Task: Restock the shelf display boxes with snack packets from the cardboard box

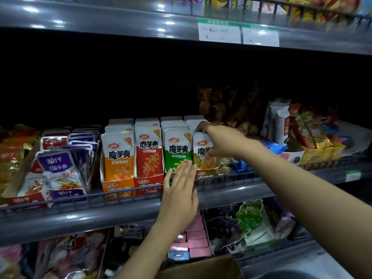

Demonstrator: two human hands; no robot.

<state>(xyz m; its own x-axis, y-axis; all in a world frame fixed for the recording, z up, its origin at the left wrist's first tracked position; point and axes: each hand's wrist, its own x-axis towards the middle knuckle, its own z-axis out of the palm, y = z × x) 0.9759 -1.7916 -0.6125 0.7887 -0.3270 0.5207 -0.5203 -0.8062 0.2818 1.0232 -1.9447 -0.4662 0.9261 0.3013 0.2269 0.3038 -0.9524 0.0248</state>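
Seating packets in the rightmost brown-fronted cardboard display box [205,175] looks like the step in hand. The right hand [219,140] curls over the top of the front white-and-brown foil snack packet [202,151] standing in that box, fingers over its upper edge and thumb on its face. Just left of that box, the left hand [180,191] lies flat with straight fingers, fingertips pressing the green-printed snack packet [177,152] in the neighbouring box, gripping nothing. Further left stand the red-printed packets [149,152] and orange-printed packets [118,156]. Below the brown-fronted box, at the picture's bottom edge, sits the open brown cardboard supply box [203,267]; its contents are hidden. Next, I judge, the held packet needs pushing down level, then a reach down for more.
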